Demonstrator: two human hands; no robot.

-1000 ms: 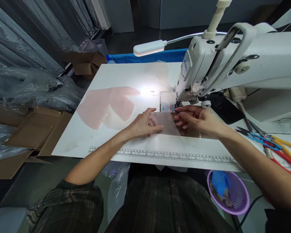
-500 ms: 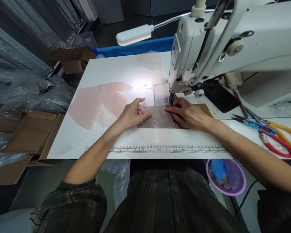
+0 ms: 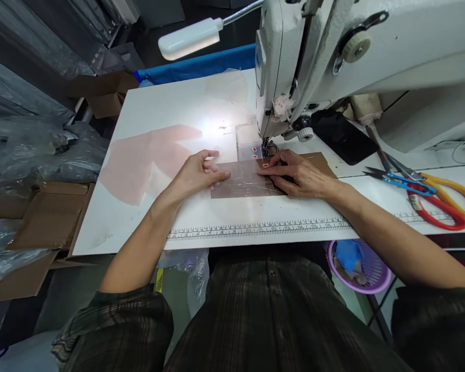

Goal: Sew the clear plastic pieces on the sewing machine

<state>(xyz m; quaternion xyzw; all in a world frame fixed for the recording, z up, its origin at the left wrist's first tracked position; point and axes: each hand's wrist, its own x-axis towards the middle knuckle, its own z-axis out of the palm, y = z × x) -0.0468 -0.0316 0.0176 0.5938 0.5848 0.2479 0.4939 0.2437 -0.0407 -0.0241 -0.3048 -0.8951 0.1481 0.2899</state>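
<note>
Table's near edge: a black printed ruler scale point(image 3: 256, 229) is borne along the white, smooth tabletop point(image 3: 194, 219), presumably so lengths can be read off during work.
Sheet's place: a thin, flat, brown rectangular sheet point(image 3: 240, 180), paler and sheer toward its left, is laid beyond the scale; whether it is layered cannot be told.
Sheet's long axis: left to right, nearly parallel to the scale, the right end angled slightly away; the long far edge is turned toward the machine.
Left hand point(image 3: 197, 175): thumb set on the left end, index finger spread wide; seemingly the end is being steadied. Whether it is pinched cannot be told.
Right hand point(image 3: 298, 175): fingers held narrow over the sheet, apparently for guidance beside the needle; any grip underneath is hidden.
Right side: blue-handled metal snips point(image 3: 411, 184) are left near the right forearm, probably for easy reach.
Needle area: the metal presser foot point(image 3: 265, 149) is found just beyond the right fingertips.
Farther left: sheer pink fabric pieces point(image 3: 139, 160) are spread flat.
Far side: a white, bar-shaped lamp point(image 3: 189, 39) is positioned above the tabletop, evidently for lighting.
</note>
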